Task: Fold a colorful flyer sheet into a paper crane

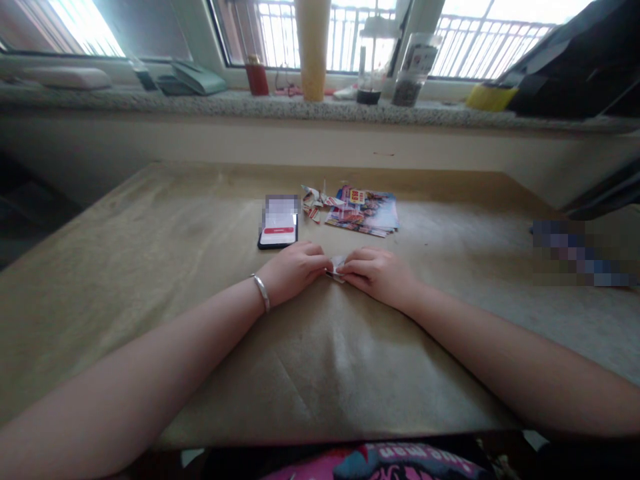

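Observation:
Between my two hands lies a small folded piece of whitish paper (337,265), low over the table. My left hand (301,267), with a silver bangle on its wrist, pinches the paper's left side. The fingers of my right hand (375,270) are closed on its right side. Part of the paper is hidden under the fingertips. Just beyond my left hand a phone (279,227) lies face up with its screen lit. Past the paper are several folded paper shapes (316,202) with red markings, and a stack of colourful printed leaflets (367,212).
The table (200,373) has a tan, slightly wrinkled cover. Behind it, a granite windowsill (280,110) bears a tall yellow cylinder (313,50), a red jar (257,77), clear containers (414,70) and a dark bag (575,67). A blurred dark object (580,253) is at the right edge.

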`<state>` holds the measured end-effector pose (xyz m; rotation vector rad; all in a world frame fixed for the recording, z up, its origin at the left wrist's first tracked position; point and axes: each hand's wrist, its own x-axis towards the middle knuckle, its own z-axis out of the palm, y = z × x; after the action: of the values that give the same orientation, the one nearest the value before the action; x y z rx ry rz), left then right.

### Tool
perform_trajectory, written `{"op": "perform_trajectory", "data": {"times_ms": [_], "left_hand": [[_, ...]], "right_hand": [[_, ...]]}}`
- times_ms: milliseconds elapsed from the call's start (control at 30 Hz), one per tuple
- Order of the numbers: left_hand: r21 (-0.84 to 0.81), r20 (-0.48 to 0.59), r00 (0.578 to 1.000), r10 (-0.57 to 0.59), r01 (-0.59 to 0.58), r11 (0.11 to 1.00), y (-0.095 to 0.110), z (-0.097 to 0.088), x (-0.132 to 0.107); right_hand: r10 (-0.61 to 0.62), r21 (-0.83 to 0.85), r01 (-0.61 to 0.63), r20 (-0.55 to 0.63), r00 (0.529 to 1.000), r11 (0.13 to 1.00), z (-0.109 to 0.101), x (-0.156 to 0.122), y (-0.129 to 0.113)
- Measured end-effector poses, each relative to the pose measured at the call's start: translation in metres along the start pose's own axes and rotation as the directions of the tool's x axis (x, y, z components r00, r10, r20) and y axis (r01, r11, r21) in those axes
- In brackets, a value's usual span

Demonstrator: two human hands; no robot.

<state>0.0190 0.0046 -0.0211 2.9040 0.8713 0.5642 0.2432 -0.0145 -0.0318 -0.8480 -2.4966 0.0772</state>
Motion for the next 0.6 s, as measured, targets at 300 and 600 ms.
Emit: {"op": "perform_trajectory", "data": {"times_ms": [300,600], "left_hand": [[-0.018,-0.044,0.999,0.011,-0.012,1.000,-0.0070,0.0018,0.0018],[0.028,-0.020,1.000,0.008,-0.008,1.000,-0.0018,0.0004,0.0026]], "right_hand": [[0.042,-0.050,-0.044,-0.026,0.999,0.998,0.0019,0.0032,-0.0041],[-0.041,0.089,0.043,-0.019,0.999,0.995,0.0033,0.0051,0.0020]]}}
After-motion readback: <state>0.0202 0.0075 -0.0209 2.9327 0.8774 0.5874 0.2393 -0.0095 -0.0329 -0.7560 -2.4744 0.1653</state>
